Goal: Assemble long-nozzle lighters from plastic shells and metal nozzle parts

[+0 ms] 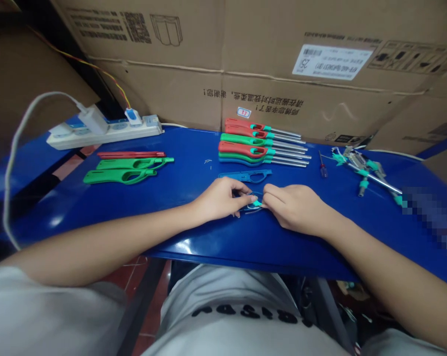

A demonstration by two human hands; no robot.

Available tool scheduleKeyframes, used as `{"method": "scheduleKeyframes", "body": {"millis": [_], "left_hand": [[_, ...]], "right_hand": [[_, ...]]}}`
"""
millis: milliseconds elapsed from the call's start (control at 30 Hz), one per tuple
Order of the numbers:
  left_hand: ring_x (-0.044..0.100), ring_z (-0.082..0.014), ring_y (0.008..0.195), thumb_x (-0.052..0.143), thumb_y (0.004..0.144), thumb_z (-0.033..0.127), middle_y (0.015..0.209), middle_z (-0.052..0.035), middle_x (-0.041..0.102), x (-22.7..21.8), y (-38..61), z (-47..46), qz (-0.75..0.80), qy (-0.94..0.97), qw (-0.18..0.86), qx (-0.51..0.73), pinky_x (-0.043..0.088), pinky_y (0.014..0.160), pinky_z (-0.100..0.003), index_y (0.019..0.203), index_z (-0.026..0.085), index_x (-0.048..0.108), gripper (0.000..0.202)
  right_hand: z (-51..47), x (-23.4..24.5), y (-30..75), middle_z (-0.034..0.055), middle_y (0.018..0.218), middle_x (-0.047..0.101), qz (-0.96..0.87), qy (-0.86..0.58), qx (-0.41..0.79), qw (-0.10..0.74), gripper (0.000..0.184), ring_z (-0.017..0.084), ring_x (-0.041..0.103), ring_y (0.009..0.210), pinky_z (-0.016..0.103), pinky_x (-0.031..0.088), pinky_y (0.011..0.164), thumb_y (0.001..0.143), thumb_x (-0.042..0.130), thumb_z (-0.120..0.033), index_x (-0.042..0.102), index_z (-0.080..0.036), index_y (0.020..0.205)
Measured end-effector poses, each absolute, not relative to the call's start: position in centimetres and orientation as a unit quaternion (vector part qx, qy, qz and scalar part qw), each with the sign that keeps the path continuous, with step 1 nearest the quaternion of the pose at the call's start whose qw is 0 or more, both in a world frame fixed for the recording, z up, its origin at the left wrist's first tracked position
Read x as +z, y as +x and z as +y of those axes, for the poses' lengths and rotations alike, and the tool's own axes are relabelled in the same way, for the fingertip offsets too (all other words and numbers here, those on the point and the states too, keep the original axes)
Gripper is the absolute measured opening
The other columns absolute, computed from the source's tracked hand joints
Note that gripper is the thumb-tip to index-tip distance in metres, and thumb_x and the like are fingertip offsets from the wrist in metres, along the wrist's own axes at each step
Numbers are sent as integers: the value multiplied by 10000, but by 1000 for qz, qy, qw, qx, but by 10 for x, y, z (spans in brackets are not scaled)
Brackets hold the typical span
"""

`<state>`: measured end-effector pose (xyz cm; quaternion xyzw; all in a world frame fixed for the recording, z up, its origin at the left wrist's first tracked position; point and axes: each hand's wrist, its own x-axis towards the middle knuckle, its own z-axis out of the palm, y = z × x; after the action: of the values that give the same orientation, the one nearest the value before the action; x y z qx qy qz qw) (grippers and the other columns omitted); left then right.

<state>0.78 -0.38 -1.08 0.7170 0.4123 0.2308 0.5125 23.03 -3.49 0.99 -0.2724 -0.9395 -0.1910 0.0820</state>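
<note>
My left hand (221,199) is closed round a blue lighter shell with a small teal piece (258,202) and thin wires in it, low over the table. Just to the right, my right hand (293,206) pinches at the end of the teal piece; its fingertips hide what they grip. Beyond my hands lies another blue shell half (245,176). A row of finished long-nosed lighters (242,148) in red, green and blue is laid out behind it, metal tubes pointing right.
Green shell halves (115,175) and red ones (130,155) lie to the left. A power strip (112,133) sits behind them. To the right are a screwdriver (323,168) and a pile of teal-ended metal tubes (372,173). A cardboard box (179,84) walls the back of the blue table (194,143).
</note>
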Motion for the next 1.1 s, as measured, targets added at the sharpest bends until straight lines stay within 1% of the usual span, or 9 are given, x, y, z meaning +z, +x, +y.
{"method": "scheduleKeyframes", "body": {"millis": [300, 367, 467, 567, 600, 667, 767, 900, 1100], "left_hand": [[679, -121, 518, 710, 884, 332, 754, -32, 747, -9, 9, -4, 426, 727, 492, 217, 531, 516, -214, 969, 122, 751, 231], [677, -122, 515, 705, 884, 332, 750, -31, 745, -9, 9, -3, 423, 729, 492, 218, 528, 513, -215, 961, 124, 753, 227], [663, -114, 501, 700, 881, 330, 770, -29, 747, -10, 8, -4, 412, 728, 499, 227, 516, 494, -212, 947, 135, 748, 211], [643, -101, 501, 705, 873, 322, 812, -27, 750, -8, 7, -6, 392, 733, 500, 244, 511, 492, -211, 963, 147, 738, 199], [643, -100, 521, 709, 870, 321, 834, -28, 752, -7, 6, -7, 387, 742, 486, 252, 514, 509, -212, 969, 152, 737, 198], [659, -109, 607, 718, 865, 318, 874, -33, 754, -4, 5, -9, 376, 775, 433, 268, 516, 567, -213, 965, 161, 744, 188], [672, -133, 751, 713, 871, 301, 899, -32, 749, -1, 4, -10, 356, 821, 349, 278, 504, 661, -221, 946, 176, 754, 151], [656, -135, 783, 694, 882, 262, 894, -18, 733, 1, 3, -12, 339, 843, 315, 274, 484, 711, -232, 961, 190, 750, 121], [652, -148, 823, 678, 883, 235, 923, -22, 720, 5, 2, -15, 330, 856, 301, 260, 475, 733, -246, 979, 193, 740, 121]], "right_hand": [[-38, 10, 225, 56, 828, 635, -941, -308, -131, 49, 238, 115, 374, 504, 313, 221, 525, 993, 422, -144, 608, -131, 844], [-39, 12, 224, 56, 827, 642, -936, -332, -103, 47, 260, 117, 411, 512, 309, 226, 520, 1010, 412, -181, 607, -139, 845], [-38, 17, 226, 48, 856, 660, -928, -367, -23, 57, 276, 136, 537, 609, 284, 278, 536, 1038, 419, -269, 617, -169, 875], [-35, 26, 234, 40, 984, 680, -913, -390, 67, 97, 189, 153, 625, 758, 257, 362, 592, 1008, 534, -376, 626, -212, 985], [-34, 28, 237, 41, 1027, 678, -906, -401, 82, 112, 203, 157, 632, 783, 254, 382, 606, 976, 592, -415, 617, -222, 1033], [-31, 31, 244, 49, 1073, 673, -892, -424, 90, 132, 334, 171, 635, 808, 257, 406, 622, 902, 682, -486, 591, -228, 1094], [-27, 31, 250, 50, 1052, 682, -887, -429, 102, 135, 394, 202, 643, 873, 270, 430, 676, 856, 718, -533, 591, -228, 1072], [-24, 25, 251, 52, 997, 697, -892, -412, 132, 133, 330, 210, 641, 898, 283, 436, 720, 867, 711, -503, 624, -222, 1018], [-26, 22, 245, 64, 980, 720, -906, -371, 157, 133, 173, 214, 643, 926, 306, 456, 763, 912, 663, -346, 680, -198, 1001]]}}
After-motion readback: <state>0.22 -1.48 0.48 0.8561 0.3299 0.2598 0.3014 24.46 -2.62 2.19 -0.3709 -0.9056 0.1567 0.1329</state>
